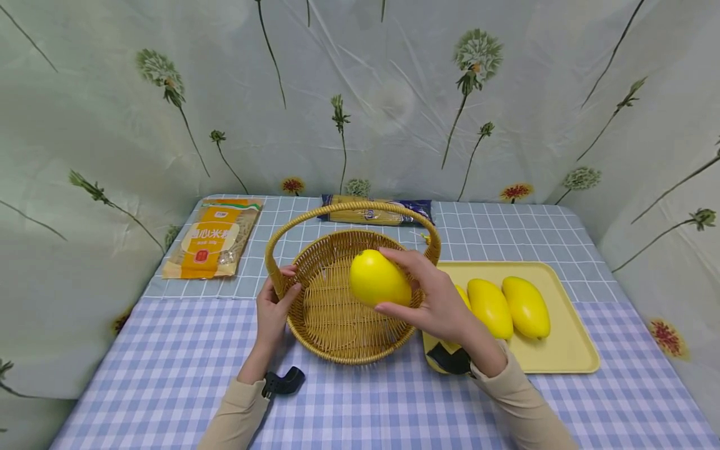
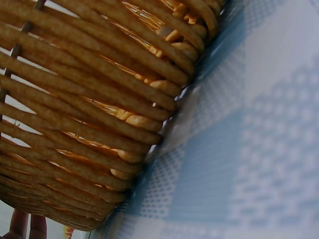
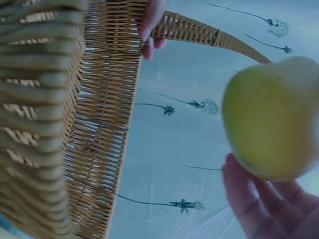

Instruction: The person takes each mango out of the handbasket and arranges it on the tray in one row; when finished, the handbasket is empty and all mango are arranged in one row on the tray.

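Note:
A round wicker basket (image 1: 337, 312) with a tall arched handle stands in the middle of the table. My left hand (image 1: 274, 310) grips its left rim at the foot of the handle, thumb on the inner side. Above the basket's right half, my right hand (image 1: 422, 290) holds a yellow mango (image 1: 378, 278) between thumb and fingers. The right wrist view shows the same mango (image 3: 269, 119) raised clear of the basket wall (image 3: 99, 124). Up close in the left wrist view is the basket's woven side (image 2: 84, 119); only two fingertips (image 2: 37, 226) show there.
On the right lies a yellow tray (image 1: 568, 337) bearing several mangoes (image 1: 525, 306), one partly hidden by my right hand. A packet of rice noodles (image 1: 214, 240) is at the back left. Behind the basket handle lies a pack of pasta (image 1: 360, 217).

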